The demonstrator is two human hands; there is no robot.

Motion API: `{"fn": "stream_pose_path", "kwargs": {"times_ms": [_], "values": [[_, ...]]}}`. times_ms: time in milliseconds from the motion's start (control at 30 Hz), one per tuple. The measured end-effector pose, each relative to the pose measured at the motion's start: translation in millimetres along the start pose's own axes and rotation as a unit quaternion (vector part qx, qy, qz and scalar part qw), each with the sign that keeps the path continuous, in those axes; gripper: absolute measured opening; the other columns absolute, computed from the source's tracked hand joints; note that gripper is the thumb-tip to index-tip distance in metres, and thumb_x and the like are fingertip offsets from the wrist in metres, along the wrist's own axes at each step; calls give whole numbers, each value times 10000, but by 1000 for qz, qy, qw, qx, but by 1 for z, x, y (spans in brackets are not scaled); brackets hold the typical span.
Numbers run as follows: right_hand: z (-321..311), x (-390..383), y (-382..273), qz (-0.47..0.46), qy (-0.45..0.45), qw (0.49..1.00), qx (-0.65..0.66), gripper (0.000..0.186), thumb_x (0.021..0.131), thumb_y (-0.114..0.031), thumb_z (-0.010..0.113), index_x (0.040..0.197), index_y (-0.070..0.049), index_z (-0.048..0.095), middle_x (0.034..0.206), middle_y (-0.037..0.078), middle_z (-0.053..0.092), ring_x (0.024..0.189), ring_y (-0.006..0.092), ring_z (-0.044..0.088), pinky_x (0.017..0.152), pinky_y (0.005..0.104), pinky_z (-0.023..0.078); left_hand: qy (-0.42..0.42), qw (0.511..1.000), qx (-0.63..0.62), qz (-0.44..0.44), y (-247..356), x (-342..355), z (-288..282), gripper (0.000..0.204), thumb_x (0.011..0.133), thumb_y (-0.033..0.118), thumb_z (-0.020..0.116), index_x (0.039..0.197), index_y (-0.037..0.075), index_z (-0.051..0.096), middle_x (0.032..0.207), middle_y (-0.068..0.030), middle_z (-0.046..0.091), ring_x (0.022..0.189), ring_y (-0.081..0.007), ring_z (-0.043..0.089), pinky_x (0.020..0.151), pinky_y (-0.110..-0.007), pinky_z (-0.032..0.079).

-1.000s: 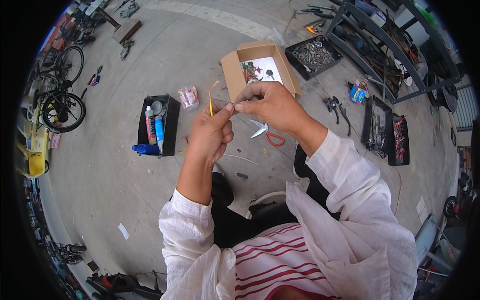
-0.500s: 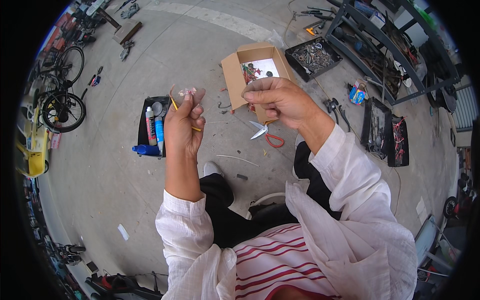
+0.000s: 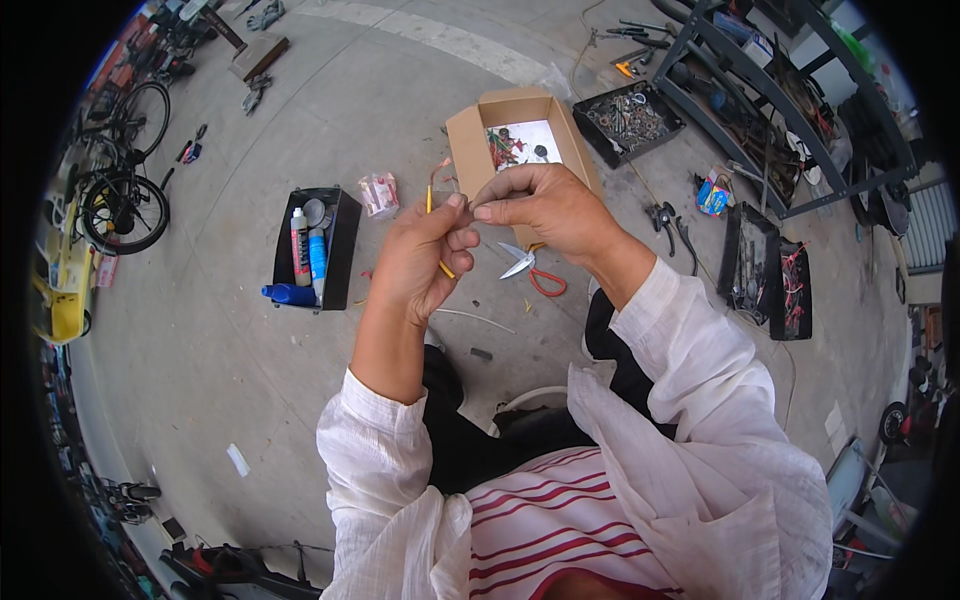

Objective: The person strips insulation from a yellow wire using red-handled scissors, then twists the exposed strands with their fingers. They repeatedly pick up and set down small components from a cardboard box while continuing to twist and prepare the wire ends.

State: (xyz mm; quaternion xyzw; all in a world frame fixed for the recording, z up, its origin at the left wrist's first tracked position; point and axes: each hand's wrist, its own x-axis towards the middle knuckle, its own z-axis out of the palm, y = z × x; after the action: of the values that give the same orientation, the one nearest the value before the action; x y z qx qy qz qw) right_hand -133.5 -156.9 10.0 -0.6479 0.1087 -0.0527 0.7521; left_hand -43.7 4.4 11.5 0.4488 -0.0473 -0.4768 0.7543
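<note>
My left hand (image 3: 425, 250) is closed round a thin yellow wire (image 3: 447, 270) that shows above and below the fingers. At its upper end a reddish-brown strand (image 3: 438, 168) curves out. My right hand (image 3: 560, 210) is pinched, its fingertips meeting those of my left hand; whatever lies between them is too small to make out. Just beyond, on the floor, stands an open cardboard box (image 3: 465, 150) with small red and green pieces and a dark round piece inside. Below my right hand lie scissors (image 3: 548, 283) with red handles. A clear bag with pink print (image 3: 380, 195) lies left of my left hand.
A black bin (image 3: 345, 240) with bottles stands at left. At right are a tray of metal bits (image 3: 630, 115), pliers (image 3: 663, 222), two black bins (image 3: 745, 265) and a metal rack (image 3: 780, 120). Bicycles (image 3: 125, 215) stand far left. A pale strip (image 3: 480, 320) lies before my feet.
My left hand has moved right with the yellow wire, which now stands more upright. The fingertips of both hands have come together. The bag and more of the left bin are now uncovered.
</note>
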Motion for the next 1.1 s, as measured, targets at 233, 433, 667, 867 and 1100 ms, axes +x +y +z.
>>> {"fn": "stream_pose_path", "kwargs": {"times_ms": [233, 433, 667, 867, 1100], "values": [[1, -2, -4, 31, 7, 998, 53, 193, 820, -133, 676, 933, 23, 679, 860, 68, 665, 842, 132, 597, 784, 249, 453, -17, 1000, 22, 9, 1, -4, 16, 240, 956, 107, 485, 1152, -31, 484, 972, -156, 635, 804, -191, 685, 522, -201, 578], [-6, 2, -4, 33, 45, 995, 85, 199, 826, -138, 687, 956, 13, 671, 866, 51, 653, 811, 115, 580, 721, 254, 457, -2, 998, 44, 35, -4, 0, 12, 120, 943, 124, 531, 1003, 21, 518, 826, -73, 593, 599, -87, 543, 426, -159, 407], [-4, 4, 4, -33, 51, 996, 58, 187, 818, -142, 694, 924, 9, 665, 841, 40, 646, 748, 92, 574, 645, 246, 468, -6, 994, 104, 36, -3, 0, 16, 72, 915, 103, 575, 921, 50, 526, 683, 15, 470, 529, -29, 348, 413, -168, 237], [-1, -4, -2, -64, 89, 994, -9, 218, 828, -177, 687, 941, 8, 659, 807, 31, 629, 702, 92, 564, 608, 246, 468, 24, 979, 189, 67, -4, -2, 21, 97, 882, 124, 622, 869, 46, 565, 659, 37, 469, 532, -18, 364, 415, -179, 238], [2, -11, -16, -299, 230, 871, -314, 246, 804, -220, 696, 1010, -87, 677, 909, 80, 537, 879, 232, 517, 776, 351, 431, 107, 801, 533, 251, -16, -2, 23, 170, 845, 129, 628, 850, -28, 565, 710, -143, 592, 622, -254, 575, 582, -348, 437]]}}
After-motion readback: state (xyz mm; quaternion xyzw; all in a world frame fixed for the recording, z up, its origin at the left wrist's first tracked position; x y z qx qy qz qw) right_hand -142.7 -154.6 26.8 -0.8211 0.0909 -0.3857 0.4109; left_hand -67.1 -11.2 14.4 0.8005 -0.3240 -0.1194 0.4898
